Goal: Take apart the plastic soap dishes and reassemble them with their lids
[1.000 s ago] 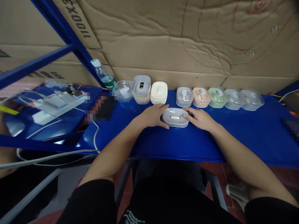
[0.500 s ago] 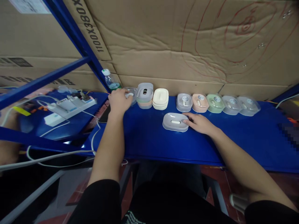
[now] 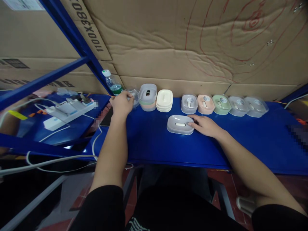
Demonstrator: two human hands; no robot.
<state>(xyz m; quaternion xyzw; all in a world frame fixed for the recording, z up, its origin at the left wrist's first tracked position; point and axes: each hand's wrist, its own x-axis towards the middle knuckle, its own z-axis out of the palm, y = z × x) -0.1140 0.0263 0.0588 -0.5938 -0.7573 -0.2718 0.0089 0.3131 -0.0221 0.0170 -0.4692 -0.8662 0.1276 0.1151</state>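
grey oval dish (image 3: 175, 128): long axis laid side to side on blue table (image 3: 168, 149); right end held between thumb and fingers of right hand (image 3: 209, 126). clear round lids (image 3: 136, 102): placed right beside left hand (image 3: 120, 106), its fingers bent, pinch not discernible; flanked by water bottle (image 3: 114, 86) and stacked pastel rims (image 3: 150, 106).

Plain blue table (image 3: 154, 144), cream stack (image 3: 164, 100), boxes — lilac (image 3: 189, 104), peach (image 3: 206, 104), green (image 3: 221, 105)
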